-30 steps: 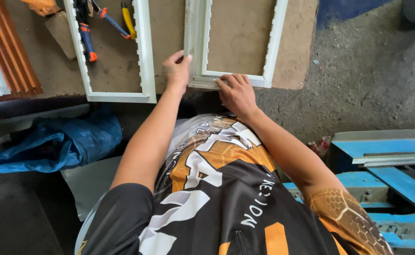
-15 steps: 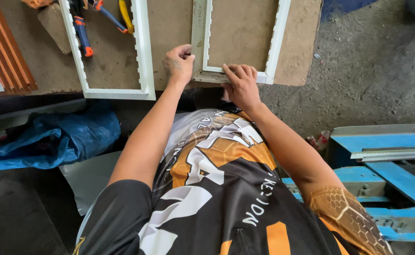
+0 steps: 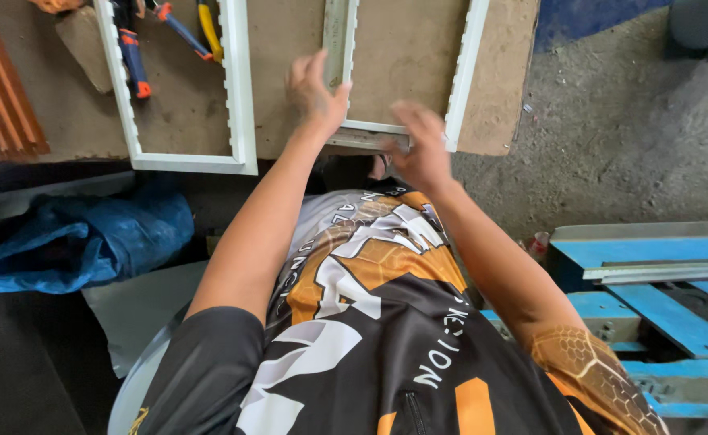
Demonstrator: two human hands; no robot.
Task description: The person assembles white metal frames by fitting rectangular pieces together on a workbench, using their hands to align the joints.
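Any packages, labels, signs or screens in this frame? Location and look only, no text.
Only two candidates, no signs or screens:
Lettering printed on the person's black, orange and white jersey, lower centre: white letters on black.
Small red and white container on the ground at right, beside the blue wooden pallet: too small to tell its kind.

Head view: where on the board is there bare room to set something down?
Bare board shows between the two white frames, beside the left hand, and inside the right frame above the right hand. The left frame is crowded at its top with hand tools.
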